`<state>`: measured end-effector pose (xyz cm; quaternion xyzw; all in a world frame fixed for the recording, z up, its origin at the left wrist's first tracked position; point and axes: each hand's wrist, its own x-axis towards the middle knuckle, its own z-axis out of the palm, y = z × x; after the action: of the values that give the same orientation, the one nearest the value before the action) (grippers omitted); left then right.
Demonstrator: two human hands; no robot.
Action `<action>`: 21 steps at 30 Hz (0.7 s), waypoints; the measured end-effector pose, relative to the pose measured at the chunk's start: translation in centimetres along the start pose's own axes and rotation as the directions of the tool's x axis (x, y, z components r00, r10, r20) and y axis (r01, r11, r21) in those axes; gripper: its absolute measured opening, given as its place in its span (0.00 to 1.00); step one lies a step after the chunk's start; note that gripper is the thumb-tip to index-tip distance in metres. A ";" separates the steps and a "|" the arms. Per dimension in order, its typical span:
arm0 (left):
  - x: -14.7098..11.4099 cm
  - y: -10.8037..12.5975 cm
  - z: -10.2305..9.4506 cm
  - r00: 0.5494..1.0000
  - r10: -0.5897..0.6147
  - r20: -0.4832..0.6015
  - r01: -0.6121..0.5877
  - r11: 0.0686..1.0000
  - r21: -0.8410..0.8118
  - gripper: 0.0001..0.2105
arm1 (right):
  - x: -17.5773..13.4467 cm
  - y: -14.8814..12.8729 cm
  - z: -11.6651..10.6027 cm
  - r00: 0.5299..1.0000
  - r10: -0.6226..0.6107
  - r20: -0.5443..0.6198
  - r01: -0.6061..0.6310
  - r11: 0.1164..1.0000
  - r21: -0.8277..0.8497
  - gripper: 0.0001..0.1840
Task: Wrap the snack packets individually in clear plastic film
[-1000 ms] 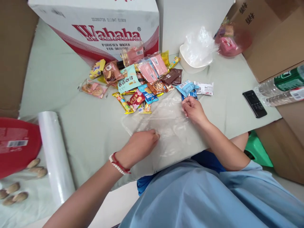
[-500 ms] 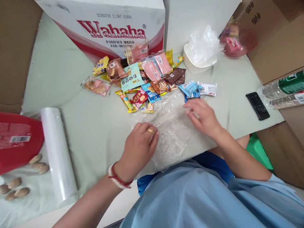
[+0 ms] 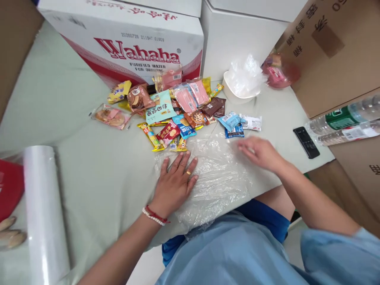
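Note:
A clear plastic bag point(image 3: 216, 178), thin and wrinkled, lies spread out at the table's front edge. My left hand point(image 3: 175, 180) rests flat on its left part, fingers spread, with a ring and a red-and-white bracelet showing. Just off the bag's upper right edge hovers my right hand point(image 3: 261, 152), slightly blurred, its fingers loosely bent and apart from the thumb; I see nothing in it. Beyond the bag lies a pile of wrapped snacks, among them a mint-green packet point(image 3: 162, 107), a red packet point(image 3: 168, 133) and a light blue packet point(image 3: 230, 120).
Behind the snacks stand a Wahaha carton point(image 3: 133, 47) and a white bowl point(image 3: 237, 91) stuffed with clear plastic bags point(image 3: 246, 75). A plastic film roll point(image 3: 44, 213) lies at left. At right are a black phone-like device point(image 3: 306, 142) and plastic bottles point(image 3: 341, 118).
My left hand has opened from a curled grip and now lies flat on the bag. The bag is spread wider and flatter. My right hand has shifted slightly right. The view has also moved.

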<state>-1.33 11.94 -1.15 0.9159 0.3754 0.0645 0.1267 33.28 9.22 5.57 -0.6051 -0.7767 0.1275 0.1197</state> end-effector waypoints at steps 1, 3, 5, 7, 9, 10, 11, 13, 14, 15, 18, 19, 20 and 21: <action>0.0 0.0 0.1 1.000 0.002 -0.002 -0.002 1.000 0.007 0.26 | 3.3 1.0 -0.7 1.000 0.018 -0.018 -0.020 0.997 -0.070 0.17; 0.1 -0.1 0.3 1.000 0.008 -0.007 -0.008 1.000 0.028 0.26 | 10.0 2.7 -1.2 1.000 0.021 -0.022 -0.025 0.982 -0.190 0.18; 0.0 -0.2 0.5 1.000 0.017 -0.012 -0.016 0.998 0.053 0.26 | 15.8 3.9 -0.6 0.999 -0.037 0.033 0.044 0.969 -0.245 0.23; -0.1 -0.4 0.7 0.999 0.026 -0.019 -0.024 0.997 0.074 0.26 | 20.0 4.6 0.3 0.979 -0.119 0.168 0.159 0.955 -0.249 0.33; -0.2 -0.5 0.9 0.999 0.031 -0.032 -0.028 0.996 0.084 0.26 | 22.4 5.1 0.8 0.950 -0.156 0.272 0.223 0.946 -0.236 0.41; -0.2 -0.6 0.9 0.999 0.034 -0.039 -0.030 0.996 0.084 0.26 | 23.0 5.4 0.8 0.941 -0.152 0.303 0.230 0.943 -0.241 0.44; -0.2 -0.6 1.0 0.998 0.037 -0.045 -0.033 0.996 0.081 0.26 | 23.3 5.7 0.6 0.936 -0.141 0.322 0.230 0.939 -0.256 0.44; -0.2 -0.6 1.0 0.998 0.041 -0.058 -0.037 0.997 0.066 0.26 | 23.4 6.4 -0.4 0.929 -0.122 0.348 0.236 0.922 -0.306 0.41; -0.2 -0.6 1.0 0.997 0.042 -0.063 -0.039 0.998 0.056 0.26 | 23.3 6.9 -1.1 0.925 -0.119 0.361 0.247 0.911 -0.332 0.39; -0.2 -0.6 1.0 0.997 0.044 -0.068 -0.041 0.998 0.047 0.25 | 23.3 7.3 -1.7 0.920 -0.123 0.371 0.262 0.899 -0.352 0.37; -0.2 -0.7 0.9 0.996 0.048 -0.082 -0.045 0.998 0.033 0.25 | 23.2 8.2 -2.9 0.889 -0.173 0.423 0.344 0.863 -0.371 0.29; -0.2 -0.7 0.9 0.995 0.048 -0.086 -0.046 0.999 0.029 0.25 | 23.2 8.3 -2.9 0.866 -0.206 0.455 0.392 0.845 -0.363 0.28; -0.3 -0.7 0.9 0.995 0.048 -0.091 -0.046 0.999 0.026 0.25 | 23.2 8.2 -2.7 0.839 -0.240 0.488 0.441 0.825 -0.354 0.27; -0.3 -0.7 0.9 0.994 0.048 -0.095 -0.046 0.999 0.022 0.24 | 23.2 8.1 -2.4 0.813 -0.269 0.517 0.486 0.802 -0.348 0.27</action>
<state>-1.83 12.08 -2.20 0.9215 0.3600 0.1075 0.0981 35.89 33.77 5.76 -0.3981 -0.8975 0.0446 -0.1846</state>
